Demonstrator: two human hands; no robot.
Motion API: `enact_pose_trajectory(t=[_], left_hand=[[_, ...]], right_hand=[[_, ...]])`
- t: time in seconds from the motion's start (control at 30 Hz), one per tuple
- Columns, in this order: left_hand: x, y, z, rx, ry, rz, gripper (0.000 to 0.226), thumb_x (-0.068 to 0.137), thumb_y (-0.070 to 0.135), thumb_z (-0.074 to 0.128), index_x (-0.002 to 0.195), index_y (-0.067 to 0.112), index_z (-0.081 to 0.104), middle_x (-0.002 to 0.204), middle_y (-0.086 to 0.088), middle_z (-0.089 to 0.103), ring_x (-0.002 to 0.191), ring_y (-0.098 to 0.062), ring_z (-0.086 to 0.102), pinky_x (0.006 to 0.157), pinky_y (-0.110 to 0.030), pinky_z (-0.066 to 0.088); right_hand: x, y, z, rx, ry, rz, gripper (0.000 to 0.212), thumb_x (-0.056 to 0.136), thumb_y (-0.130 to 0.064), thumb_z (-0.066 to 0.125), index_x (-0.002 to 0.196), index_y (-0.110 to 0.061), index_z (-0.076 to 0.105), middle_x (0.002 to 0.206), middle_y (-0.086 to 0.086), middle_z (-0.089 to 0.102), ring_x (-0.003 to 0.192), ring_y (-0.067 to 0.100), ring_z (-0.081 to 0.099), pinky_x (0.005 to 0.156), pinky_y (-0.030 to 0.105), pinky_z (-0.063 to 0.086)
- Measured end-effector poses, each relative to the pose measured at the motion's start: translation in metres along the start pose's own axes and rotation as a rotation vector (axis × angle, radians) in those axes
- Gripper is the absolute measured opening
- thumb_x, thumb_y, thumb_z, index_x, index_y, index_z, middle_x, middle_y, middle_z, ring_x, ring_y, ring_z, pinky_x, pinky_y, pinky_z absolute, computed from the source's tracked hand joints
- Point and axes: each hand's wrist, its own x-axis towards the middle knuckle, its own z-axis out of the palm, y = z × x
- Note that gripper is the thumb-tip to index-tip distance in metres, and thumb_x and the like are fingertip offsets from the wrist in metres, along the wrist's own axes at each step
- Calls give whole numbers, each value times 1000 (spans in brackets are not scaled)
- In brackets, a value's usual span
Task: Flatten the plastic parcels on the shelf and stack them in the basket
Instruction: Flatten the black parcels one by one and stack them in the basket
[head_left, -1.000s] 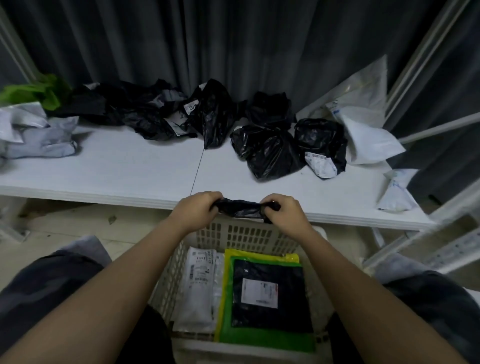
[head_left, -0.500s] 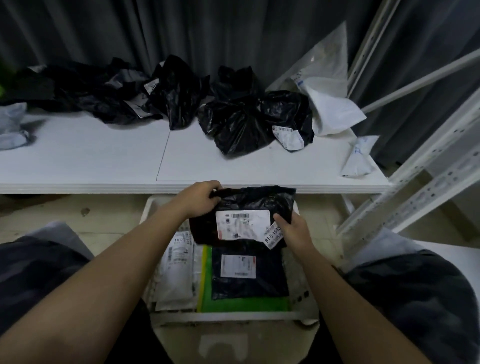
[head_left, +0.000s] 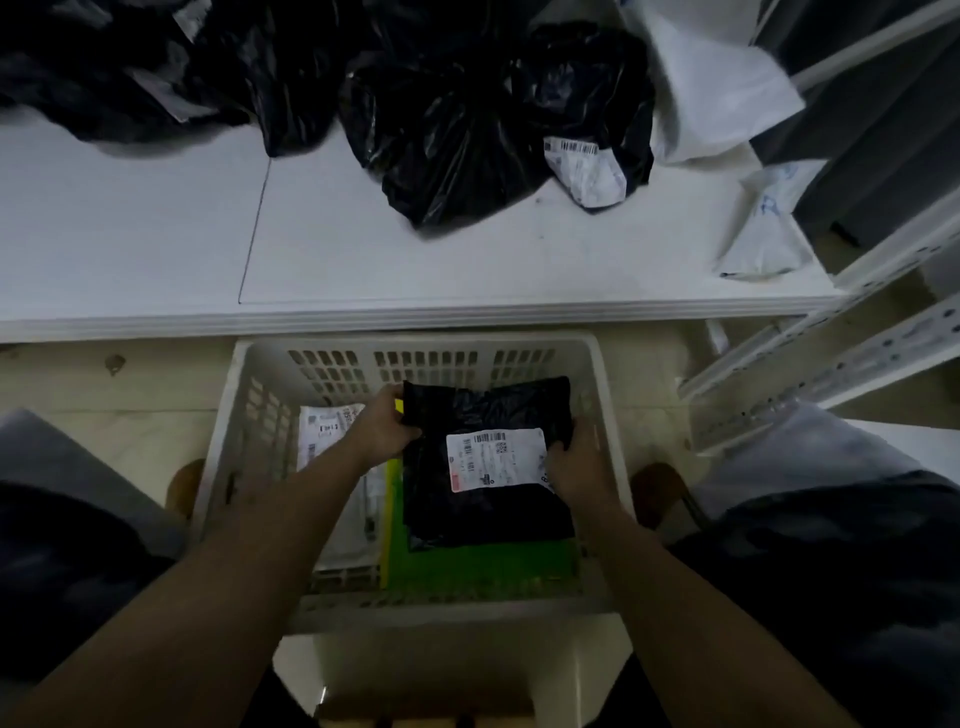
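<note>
left hand: fingers curled round the upper left edge of the flat black plastic parcel with a white shipping label, thumb on top.
right hand: grips the same parcel at its right edge, fingertips tucked under the plastic, just beside the label.
held parcel: inside the white slotted plastic basket, lying roughly flat, label up, over the right-hand stack. Cannot tell whether it already rests on the stack or is just above it.
right stack: green flat plastic parcel with a yellow edge at the bottom, sticking out toward the viewer; black plastic showing below the held parcel, cannot tell if it is a separate parcel.
left of basket interior: white plastic parcel with printed labels, flat against the basket floor, partly hidden by the left forearm.
basket position: on the floor, in front of the white shelf board, between the person's knees.
shelf, middle: crumpled black plastic parcel, unflattened; next to it on the right a second crumpled black parcel with a wrinkled white label, touching it.
shelf, back left: more crumpled black parcels, blurred.
shelf, right: large white plastic mailer at the back; small white plastic pouch with blue marks near the right front corner, apart from the black ones.
far right: white perforated metal rack upright, tilted in view.
</note>
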Motion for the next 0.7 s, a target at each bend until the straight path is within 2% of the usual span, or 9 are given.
enact_pose_trajectory(t=[0.1,0.17,0.23,0.3,0.43,0.5,0.6,0.63,0.7], left_hand=[[22,-24,15,243,-5,46,43,92,3,56,129,2,36,105,-22,58,82,-33,56,68,-45,45],[31,-37,24,328,0,56,44,94,7,55,132,-1,34,99,-24,58,73,-32,53,59,-39,36],[38,-47,35,363,9,56,47,94,8,54,135,-2,32,101,-25,58,80,-34,55,61,-33,32],[44,-53,44,372,4,50,52,94,7,54,138,-3,28,106,-27,58,93,-40,58,64,-32,33],[55,-64,63,520,-94,1,85,91,9,59,147,-7,-4,131,-33,46,108,-42,55,75,-40,43],[53,-65,71,776,-83,-57,97,92,25,62,148,-3,-12,149,-31,21,127,-43,41,90,-40,43],[56,-69,80,986,14,102,108,77,46,74,151,1,9,154,-27,17,140,-43,25,101,-50,40],[60,-73,81,1058,-4,198,113,63,51,82,147,1,26,149,-28,30,135,-44,34,97,-53,43],[71,-87,83,1228,-37,337,118,33,61,89,131,3,56,134,-26,52,122,-45,51,91,-58,46]], right_hand=[[13,18,12,-174,-25,-29,59,88,-7,47,143,-16,29,134,15,50,115,36,53,91,50,49],[20,27,18,-347,-63,-64,74,86,-3,50,149,-18,16,143,16,43,123,36,48,94,51,48],[23,27,19,-552,-102,-113,79,92,-5,48,153,-18,-2,147,20,38,124,34,49,97,47,46],[25,28,20,-728,-173,-144,78,98,-9,40,150,-20,-16,131,23,53,107,31,60,90,43,51],[24,31,32,-1050,-215,-216,90,96,-16,47,145,-15,-29,128,27,52,99,34,63,71,37,49],[27,28,43,-1112,-215,-207,86,97,-19,44,147,-12,-25,146,31,31,119,42,51,86,46,50],[42,29,64,-1114,-246,-343,76,101,-30,40,151,-16,-15,159,21,-6,145,41,7,113,56,18],[46,31,69,-1095,-269,-413,78,98,-37,49,153,-21,-3,160,18,-2,146,40,6,114,57,15],[54,42,76,-1121,-293,-525,93,68,-62,76,147,-30,38,153,13,32,138,39,34,105,59,34]])
